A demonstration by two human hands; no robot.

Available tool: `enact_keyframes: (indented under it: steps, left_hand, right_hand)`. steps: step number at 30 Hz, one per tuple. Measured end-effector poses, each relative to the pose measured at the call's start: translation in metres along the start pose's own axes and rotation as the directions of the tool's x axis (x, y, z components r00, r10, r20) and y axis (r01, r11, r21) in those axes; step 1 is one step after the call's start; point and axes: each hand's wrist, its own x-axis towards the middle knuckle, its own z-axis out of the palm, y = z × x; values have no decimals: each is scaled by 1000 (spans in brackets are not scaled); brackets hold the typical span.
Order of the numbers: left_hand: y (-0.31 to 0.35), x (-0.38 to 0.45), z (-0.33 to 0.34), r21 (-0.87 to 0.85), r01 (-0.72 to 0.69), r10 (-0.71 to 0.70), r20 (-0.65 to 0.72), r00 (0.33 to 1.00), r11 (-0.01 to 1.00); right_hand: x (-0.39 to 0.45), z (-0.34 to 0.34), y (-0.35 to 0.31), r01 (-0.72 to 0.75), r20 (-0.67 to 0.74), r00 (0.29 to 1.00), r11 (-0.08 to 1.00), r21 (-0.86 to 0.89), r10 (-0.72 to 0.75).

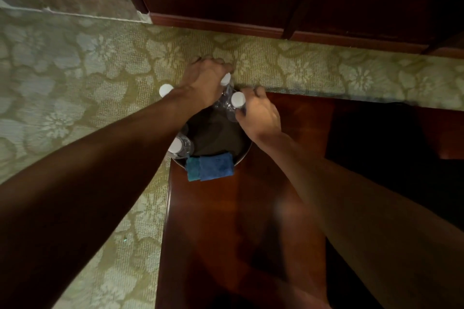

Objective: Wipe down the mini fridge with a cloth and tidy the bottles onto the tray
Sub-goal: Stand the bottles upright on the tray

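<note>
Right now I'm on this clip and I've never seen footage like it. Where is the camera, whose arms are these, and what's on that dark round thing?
There is no machine here. One camera is worn on a person's head and looks down, so both bare arms reach away from you. The left hand and right hand meet at the far rim of a dark round tray, which stands on a reddish wooden top above patterned carpet. Each hand grips a clear bottle with a white cap: the left hand's bottle and the right hand's bottle sit side by side. Another bottle stands at the tray's left edge, and a fourth white cap shows behind the left wrist. A folded blue cloth lies over the tray's near rim. Whether the held bottles rest on the tray I cannot tell.
</note>
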Motion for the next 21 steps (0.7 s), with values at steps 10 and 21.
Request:
enact_keyframes:
  steps: [10, 21]
  left_hand:
    - [-2, -2, 1, 1, 6, -6, 68, 998, 1000]
    - [-2, -14, -2, -59, 72, -66, 99, 993, 996]
  right_hand:
    - [-2, 1, 3, -25, -23, 999, 999, 26, 25]
    - [-4, -9, -3, -34, -18, 999, 999, 11, 34]
